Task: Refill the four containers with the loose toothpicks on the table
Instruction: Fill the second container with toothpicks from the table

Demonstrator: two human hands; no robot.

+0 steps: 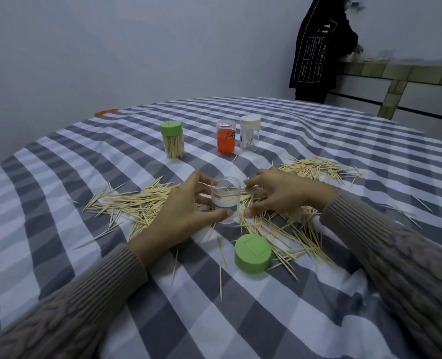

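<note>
The fingers (206, 189) of the left hand (178, 211) curl round the open clear plastic jar (225, 199), thumb low across its pale label, steadying it upright on the desk (292, 320) with its checked grey-and-white cloth. Just to its right, the right hand (279, 193) rests on the heap of loose pale wooden toothpicks (279, 229), its fingers bent and raking into them; whether any sticks are already pinched I cannot tell, since the palm hides the tips.

The toothpicks will be nearly weightless, stiff but easily snapped, and sharp at both ends. They lie crossed every way, spread from left of the jar to well right of it. Best gathered into a parallel bundle and pinched round the middle, then dropped in end first. The jar looks light and smooth, likely to tip or skid on the wrinkled cloth, so a grip low on its wall seems sound.

A loose round green plastic lid (252, 253) lies near the jar on the person's side. Farther back stand a green-capped clear jar full of toothpicks (172, 139), an orange-labelled clear jar (225, 136) and a white-capped clear jar (250, 133) with a few sticks inside.
</note>
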